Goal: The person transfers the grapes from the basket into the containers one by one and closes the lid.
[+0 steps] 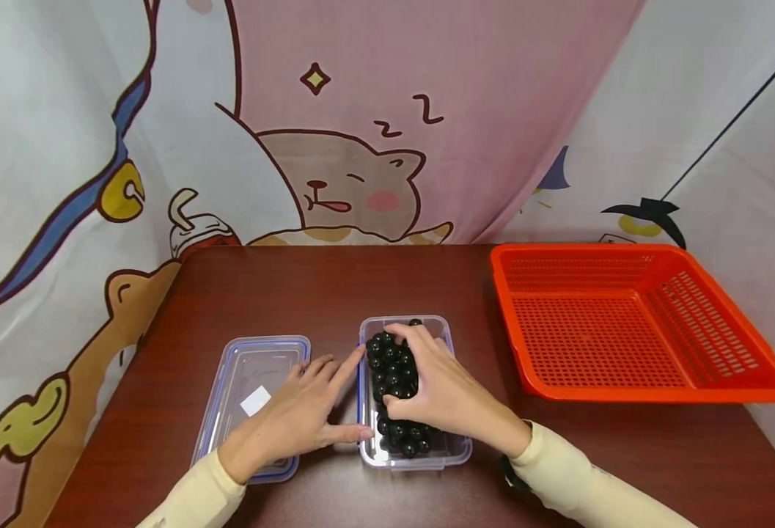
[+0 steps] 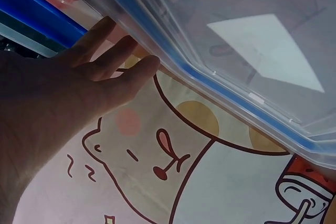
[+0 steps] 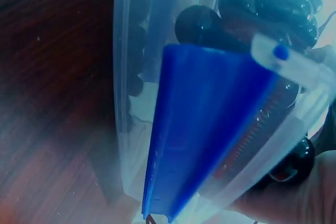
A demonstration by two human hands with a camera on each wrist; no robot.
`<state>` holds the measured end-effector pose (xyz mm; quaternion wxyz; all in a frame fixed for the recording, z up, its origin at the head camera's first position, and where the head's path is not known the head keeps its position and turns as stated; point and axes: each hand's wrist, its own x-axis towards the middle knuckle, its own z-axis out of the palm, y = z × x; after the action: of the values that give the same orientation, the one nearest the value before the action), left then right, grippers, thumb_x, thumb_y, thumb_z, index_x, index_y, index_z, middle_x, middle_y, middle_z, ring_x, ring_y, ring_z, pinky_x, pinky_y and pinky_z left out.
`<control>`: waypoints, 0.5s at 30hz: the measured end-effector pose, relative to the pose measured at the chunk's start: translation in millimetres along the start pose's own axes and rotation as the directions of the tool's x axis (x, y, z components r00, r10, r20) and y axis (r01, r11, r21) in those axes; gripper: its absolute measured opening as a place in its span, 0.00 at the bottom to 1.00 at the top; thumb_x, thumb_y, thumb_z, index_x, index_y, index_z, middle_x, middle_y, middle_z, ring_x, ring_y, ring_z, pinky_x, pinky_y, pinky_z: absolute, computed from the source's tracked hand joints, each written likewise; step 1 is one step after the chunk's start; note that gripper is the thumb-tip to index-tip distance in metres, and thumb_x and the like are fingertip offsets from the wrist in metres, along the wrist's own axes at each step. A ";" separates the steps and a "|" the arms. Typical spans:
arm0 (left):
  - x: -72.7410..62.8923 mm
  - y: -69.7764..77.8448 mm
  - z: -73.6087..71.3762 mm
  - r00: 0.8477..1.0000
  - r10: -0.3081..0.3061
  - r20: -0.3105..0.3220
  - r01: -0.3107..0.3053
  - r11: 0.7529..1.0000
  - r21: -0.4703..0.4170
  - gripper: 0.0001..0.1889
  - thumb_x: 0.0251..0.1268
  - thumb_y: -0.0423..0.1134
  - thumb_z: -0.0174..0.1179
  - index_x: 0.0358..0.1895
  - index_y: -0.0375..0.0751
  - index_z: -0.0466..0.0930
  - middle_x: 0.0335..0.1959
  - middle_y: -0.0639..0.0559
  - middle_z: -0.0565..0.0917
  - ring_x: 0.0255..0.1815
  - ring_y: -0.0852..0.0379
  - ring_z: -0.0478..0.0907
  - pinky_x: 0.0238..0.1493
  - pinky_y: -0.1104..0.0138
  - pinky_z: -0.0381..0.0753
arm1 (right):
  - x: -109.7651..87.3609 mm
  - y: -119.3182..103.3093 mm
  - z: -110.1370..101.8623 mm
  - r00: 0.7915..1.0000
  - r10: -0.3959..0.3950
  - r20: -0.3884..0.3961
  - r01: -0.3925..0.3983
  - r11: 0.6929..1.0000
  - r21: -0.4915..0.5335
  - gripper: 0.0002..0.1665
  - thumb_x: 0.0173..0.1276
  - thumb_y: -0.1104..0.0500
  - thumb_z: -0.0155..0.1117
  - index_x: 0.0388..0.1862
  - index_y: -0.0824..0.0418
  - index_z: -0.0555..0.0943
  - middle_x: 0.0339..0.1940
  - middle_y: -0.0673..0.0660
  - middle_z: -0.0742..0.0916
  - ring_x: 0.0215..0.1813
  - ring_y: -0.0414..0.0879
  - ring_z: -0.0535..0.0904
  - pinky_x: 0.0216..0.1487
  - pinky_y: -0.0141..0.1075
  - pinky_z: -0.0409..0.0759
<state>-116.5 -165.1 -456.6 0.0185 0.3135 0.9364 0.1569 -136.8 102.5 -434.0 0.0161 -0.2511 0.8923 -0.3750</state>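
Note:
A bunch of black grapes (image 1: 390,367) lies in a clear plastic container (image 1: 377,460) at the middle of the table. From the right, my right hand (image 1: 446,389) reaches over the container, its thumb and fingers curled round the grapes. My left hand (image 1: 295,418) is at the container's left side, index finger and thumb spread along its rim. That hand's other fingers overlap the clear lid (image 1: 275,359). In the right wrist view, a blue clip (image 3: 205,108) on the container's side covers part of the grapes (image 3: 289,9).
The lid has a blue seal and a white label (image 1: 255,401), and lies left of the container. A red perforated basket (image 1: 526,367) stands at the right of the brown table (image 1: 334,286). Printed curtains (image 1: 493,110) hang behind and at both sides.

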 end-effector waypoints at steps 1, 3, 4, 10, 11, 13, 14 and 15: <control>0.0 0.2 0.3 1.000 0.002 -0.002 -0.002 1.000 0.002 0.61 0.67 0.82 0.56 0.91 0.45 0.48 0.70 0.32 0.79 0.73 0.31 0.73 0.69 0.27 0.66 | 0.4 0.3 2.0 1.000 0.010 0.004 -0.010 1.000 -0.014 0.60 0.51 0.47 0.85 0.82 0.50 0.68 0.71 0.47 0.77 0.62 0.52 0.75 0.61 0.55 0.78; 0.1 0.6 0.9 1.000 0.011 -0.008 -0.011 1.000 0.008 0.61 0.68 0.82 0.56 0.91 0.45 0.48 0.69 0.33 0.79 0.72 0.31 0.74 0.69 0.27 0.67 | 1.2 0.7 6.7 1.000 0.023 0.014 -0.022 0.998 -0.060 0.58 0.51 0.46 0.84 0.81 0.51 0.69 0.70 0.49 0.77 0.60 0.55 0.76 0.59 0.54 0.80; 0.4 0.9 1.3 1.000 0.017 -0.013 -0.017 1.000 0.011 0.61 0.68 0.81 0.57 0.91 0.45 0.49 0.68 0.33 0.80 0.71 0.31 0.75 0.68 0.27 0.67 | 1.6 0.9 9.0 0.999 0.024 0.021 -0.022 0.996 -0.090 0.58 0.52 0.45 0.83 0.81 0.52 0.69 0.70 0.50 0.77 0.60 0.57 0.76 0.58 0.55 0.81; 2.1 1.9 2.9 0.999 0.041 -0.025 -0.041 0.999 0.017 0.59 0.70 0.79 0.57 0.91 0.43 0.49 0.64 0.35 0.81 0.66 0.33 0.78 0.66 0.29 0.70 | -0.8 2.7 22.8 1.000 0.017 0.017 -0.012 0.961 -0.275 0.62 0.55 0.35 0.83 0.84 0.54 0.66 0.72 0.55 0.75 0.62 0.67 0.78 0.49 0.60 0.87; 2.3 1.7 3.1 0.999 0.041 -0.026 -0.041 0.999 0.018 0.59 0.70 0.79 0.57 0.91 0.43 0.49 0.64 0.36 0.81 0.66 0.34 0.78 0.66 0.29 0.70 | -1.4 3.1 25.1 1.000 0.015 0.011 -0.012 0.955 -0.295 0.63 0.56 0.34 0.82 0.85 0.54 0.66 0.73 0.55 0.75 0.63 0.68 0.78 0.47 0.61 0.88; 1.9 1.2 3.1 0.999 0.039 -0.028 -0.038 0.999 0.022 0.59 0.70 0.79 0.57 0.91 0.43 0.49 0.63 0.36 0.82 0.66 0.34 0.78 0.66 0.30 0.71 | -2.3 4.1 29.4 1.000 0.003 0.001 -0.002 0.943 -0.332 0.64 0.57 0.32 0.81 0.86 0.55 0.65 0.74 0.56 0.74 0.64 0.71 0.77 0.44 0.62 0.88; 1.6 0.7 3.3 0.999 0.037 -0.030 -0.036 0.999 0.026 0.59 0.70 0.79 0.57 0.91 0.43 0.49 0.63 0.36 0.82 0.66 0.35 0.78 0.66 0.31 0.71 | -2.5 4.3 31.2 1.000 -0.004 -0.001 0.003 0.939 -0.343 0.64 0.58 0.31 0.80 0.86 0.55 0.64 0.75 0.56 0.74 0.65 0.72 0.77 0.45 0.62 0.88; 1.3 0.2 3.6 0.999 0.036 -0.032 -0.035 0.999 0.029 0.59 0.70 0.79 0.57 0.91 0.43 0.50 0.63 0.37 0.82 0.65 0.35 0.79 0.66 0.31 0.71 | -2.5 4.5 32.7 1.000 -0.009 -0.003 0.007 0.936 -0.353 0.64 0.59 0.30 0.79 0.86 0.56 0.64 0.75 0.56 0.73 0.65 0.73 0.77 0.45 0.62 0.88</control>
<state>-116.9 -163.2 -459.9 -0.0039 0.3276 0.9330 0.1491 -129.5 84.7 -461.0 -0.0327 -0.2525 0.9440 -0.2097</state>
